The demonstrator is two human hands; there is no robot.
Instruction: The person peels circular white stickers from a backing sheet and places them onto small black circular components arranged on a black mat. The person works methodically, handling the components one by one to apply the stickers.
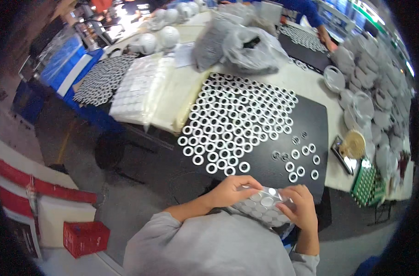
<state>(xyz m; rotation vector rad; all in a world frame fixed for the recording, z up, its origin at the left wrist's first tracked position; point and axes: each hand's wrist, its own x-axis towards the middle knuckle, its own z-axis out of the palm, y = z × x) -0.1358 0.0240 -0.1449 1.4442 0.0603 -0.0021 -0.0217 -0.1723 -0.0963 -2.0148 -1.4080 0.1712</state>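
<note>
A pale sheet covered with round white-grey discs (263,210) is held close to my body, at the near edge of the black mat. My left hand (233,189) pinches its upper left edge between thumb and fingers. At the other side my right hand (302,204) grips the sheet with bent fingers, its thumb over the discs. Whether either fingertip holds a single loose disc is too small to tell. Beyond my hands, many white rings (237,117) lie in close rows on the black mat (311,115). Several separate rings (300,171) and small dark rings (296,140) lie to the right.
Grey plastic bags (251,50) stand at the back of the table. White wrapped packs (136,92) and another ring-covered board (106,78) are left. Grey rounded parts (370,87) pile up on the right, near a green tray (365,181). A co-worker's hand (328,42) reaches in far right.
</note>
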